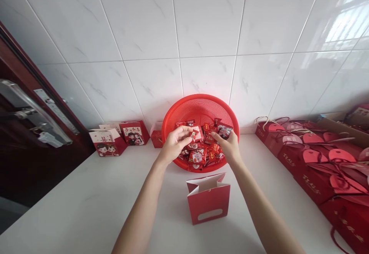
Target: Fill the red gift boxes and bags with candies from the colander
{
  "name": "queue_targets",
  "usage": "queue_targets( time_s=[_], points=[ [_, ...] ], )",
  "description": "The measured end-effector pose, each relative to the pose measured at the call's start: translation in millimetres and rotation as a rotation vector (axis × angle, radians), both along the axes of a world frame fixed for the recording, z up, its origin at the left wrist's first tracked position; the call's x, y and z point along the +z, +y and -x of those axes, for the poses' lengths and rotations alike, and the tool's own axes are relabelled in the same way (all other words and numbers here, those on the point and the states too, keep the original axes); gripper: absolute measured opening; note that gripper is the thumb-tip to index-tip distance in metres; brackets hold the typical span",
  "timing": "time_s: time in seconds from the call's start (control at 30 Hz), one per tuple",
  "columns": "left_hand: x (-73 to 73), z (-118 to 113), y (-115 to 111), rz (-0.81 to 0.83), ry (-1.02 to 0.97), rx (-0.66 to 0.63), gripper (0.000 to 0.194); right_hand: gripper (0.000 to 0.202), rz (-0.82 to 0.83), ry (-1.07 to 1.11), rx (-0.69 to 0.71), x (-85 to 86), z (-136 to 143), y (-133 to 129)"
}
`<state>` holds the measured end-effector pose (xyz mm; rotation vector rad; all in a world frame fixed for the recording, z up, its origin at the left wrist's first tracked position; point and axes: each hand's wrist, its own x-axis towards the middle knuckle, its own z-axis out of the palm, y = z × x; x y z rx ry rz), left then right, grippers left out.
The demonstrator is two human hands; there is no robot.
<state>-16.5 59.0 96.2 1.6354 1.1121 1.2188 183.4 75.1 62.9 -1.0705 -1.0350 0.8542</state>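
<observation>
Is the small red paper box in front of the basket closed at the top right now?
No, the small red paper box stands open-topped on the white counter, its white inside showing, in front of the round red plastic basket.

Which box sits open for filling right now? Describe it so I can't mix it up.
Start at the round red basket leaning against the tiled wall. Directly in front of it stands one small red box, alone, its top flaps open, unlike the closed handled boxes along the right.

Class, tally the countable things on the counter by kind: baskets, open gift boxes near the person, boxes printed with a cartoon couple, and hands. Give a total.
Red basket: 1
Open red gift box in front of the basket: 1
Cartoon-couple boxes on the left: 2
Hands, left hand and right hand: 2
Total: 6
</observation>
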Motion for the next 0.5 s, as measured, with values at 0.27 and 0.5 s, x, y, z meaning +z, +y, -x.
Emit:
queue_targets(
  time_s=[0.27,0.5],
  points=[
    [-7.3,-11.5,0.9,0.027,-0.091,-0.009,0.059,0.036,0.023,0.14,0.246,13.8,2.9,-12.2],
    [-9.1,-24.2,-3.8,-0.018,-0.121,-0.027,0.057,0.041,0.002,0.164,0.451,20.4,12.5,-23.2]
  ],
)
